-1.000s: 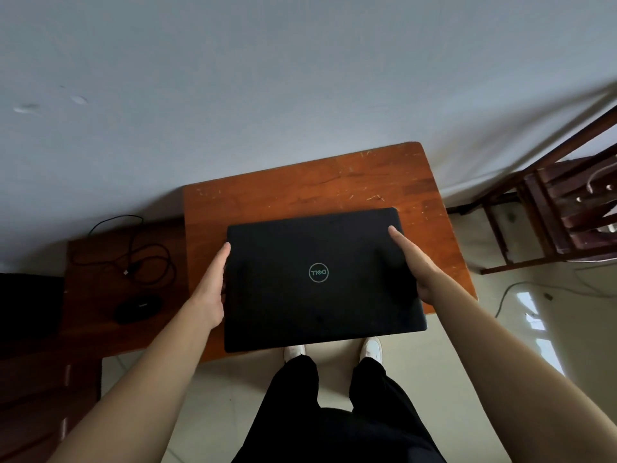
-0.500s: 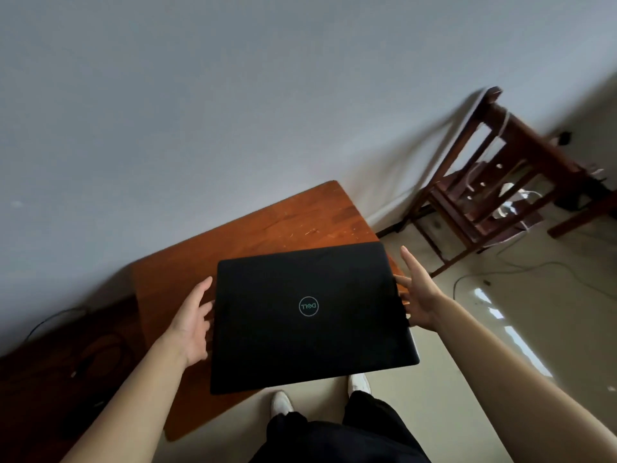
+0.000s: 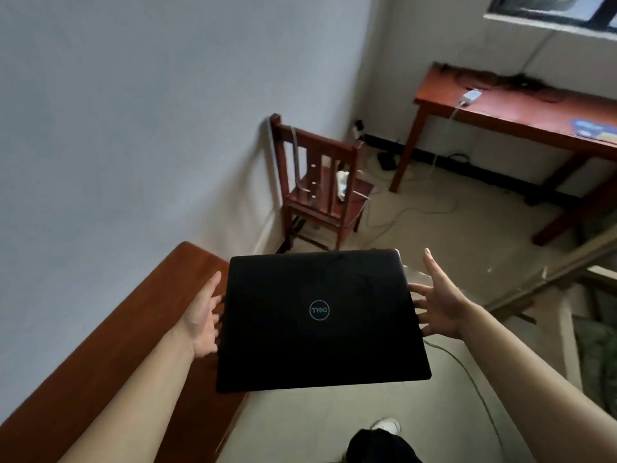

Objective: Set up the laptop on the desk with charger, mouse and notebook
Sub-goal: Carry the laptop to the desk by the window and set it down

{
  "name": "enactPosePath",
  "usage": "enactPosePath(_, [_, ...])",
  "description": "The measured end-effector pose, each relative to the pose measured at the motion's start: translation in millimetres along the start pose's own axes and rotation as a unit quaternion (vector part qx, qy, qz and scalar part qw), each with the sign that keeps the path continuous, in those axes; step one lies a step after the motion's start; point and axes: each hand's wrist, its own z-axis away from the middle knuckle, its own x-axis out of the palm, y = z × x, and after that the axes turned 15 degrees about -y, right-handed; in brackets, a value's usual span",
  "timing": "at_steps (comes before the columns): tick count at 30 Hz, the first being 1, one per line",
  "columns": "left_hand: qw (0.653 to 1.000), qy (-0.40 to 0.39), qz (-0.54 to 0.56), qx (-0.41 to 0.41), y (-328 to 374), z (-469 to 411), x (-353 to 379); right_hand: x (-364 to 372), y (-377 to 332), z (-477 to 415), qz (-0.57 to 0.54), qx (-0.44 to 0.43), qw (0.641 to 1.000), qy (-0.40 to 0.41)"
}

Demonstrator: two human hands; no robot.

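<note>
A closed black laptop with a round logo on its lid is held in the air, past the right edge of a small brown table. My left hand grips its left edge with fingers underneath. My right hand supports the right edge, fingers spread and partly under the lid. A long red-brown desk stands at the far right under a window, with a white charger and dark cables on it. No mouse or notebook is in sight.
A wooden chair stands by the wall between table and desk, with something white on its seat. Cables trail over the pale floor. A wooden frame stands at the right. My dark trousers and a white shoe show below.
The laptop has been lifted off the small table and carried rightward. My view has swung right, revealing the chair, the far desk and the window.
</note>
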Motion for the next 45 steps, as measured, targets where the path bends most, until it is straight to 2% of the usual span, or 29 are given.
enactPosePath(5, [0.996, -0.059, -0.058, -0.034, 33.6, -69.2, 105.2, -103.8, 2.8, 43.8, -0.076, -0.040, 0.995, 0.045])
enactPosePath(14, [0.974, -0.112, -0.183, -0.076, 72.3, -173.9, 293.6, -268.1, -27.3, 104.5, -0.142, -0.085, 0.980, 0.106])
enactPosePath(19, [0.968, -0.141, -0.195, -0.072, 100.7, -228.0, 364.7, -330.0, -53.2, 109.9, -0.215, -0.113, 0.962, 0.128])
enactPosePath(25, [0.960, -0.136, -0.225, -0.095, 134.6, -317.0, 428.3, -394.4, -95.9, 95.5, -0.301, -0.126, 0.936, 0.136])
enactPosePath(33, [0.940, -0.160, -0.275, -0.125, 231.5, -500.0, 537.2, -503.9, -224.2, 42.7, -0.313, -0.140, 0.919, 0.194])
enactPosePath(39, [0.924, -0.187, -0.310, -0.125, 335.5, -593.2, 636.7, -576.5, -336.0, 31.3, -0.338, -0.166, 0.901, 0.216])
enactPosePath(45, [0.919, -0.192, -0.315, -0.139, 388.2, -669.9, 717.6, -654.7, -404.4, 12.7, -0.352, -0.174, 0.890, 0.231])
